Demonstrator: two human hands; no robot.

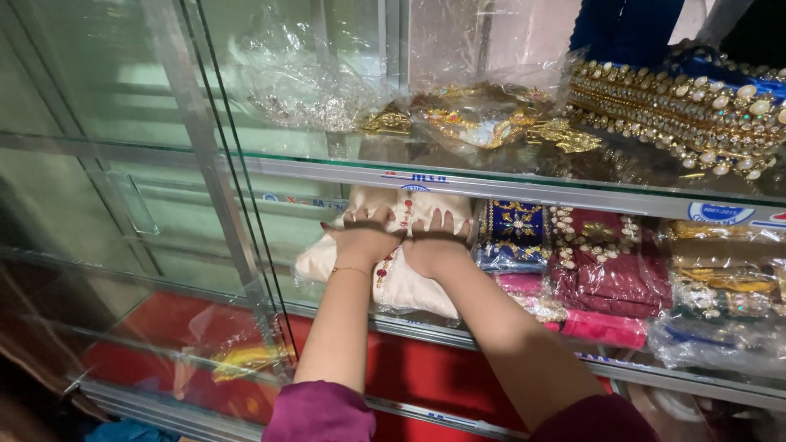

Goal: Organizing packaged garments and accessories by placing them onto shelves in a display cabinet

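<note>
A glass display shelf carries wrapped garments. Near its left end lies a cream fabric bundle in clear plastic with a red bead trim, already resting on the shelf. Left hand and right hand press flat on it, fingers spread, gripping nothing.

You are looking at a soft, even, fairly bright picture, lightest in the upper middle where pale glare washes over the clear plastic wrap and the glass shelf shows faint reflections. The lower left corner falls into deep shadow, and the red fabric there looks hazy behind glass. Your forearms near the bottom edge look slightly soft, while the beaded jewellery at upper right stays crisp.
</note>
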